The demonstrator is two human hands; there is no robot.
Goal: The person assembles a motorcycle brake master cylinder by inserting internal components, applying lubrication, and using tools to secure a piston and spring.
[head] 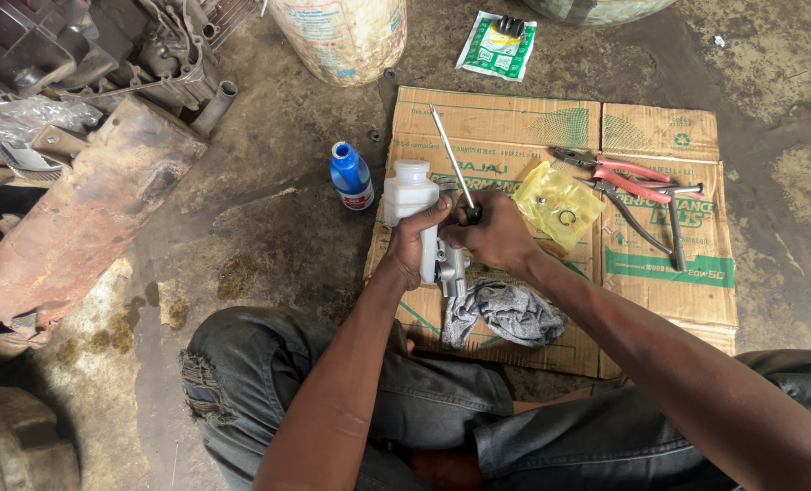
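Hands meet over the flattened cardboard (646, 273) on the floor: the left hand (414, 241) is clamped on a metal cylinder with a white reservoir (409, 189), the right hand (493, 235) is closed around a screwdriver (451, 156) angled up-left. A grey rag (505, 314) lies just below; red-handled pliers (628, 173) lie to the right.

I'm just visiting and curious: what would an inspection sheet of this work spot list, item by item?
Surface: flattened cardboard on a stained concrete floor.
Job's things: metal cylinder part with white plastic reservoir; long screwdriver.
Clutter: grey rag, yellow plastic bag with small rings, red-handled pliers, blue bottle, green and white packet.
Hands: left hand grips the cylinder part; right hand holds the screwdriver's handle.
Cables: nothing seen.
Surroundings: rusty metal panel, engine parts, pale bucket.
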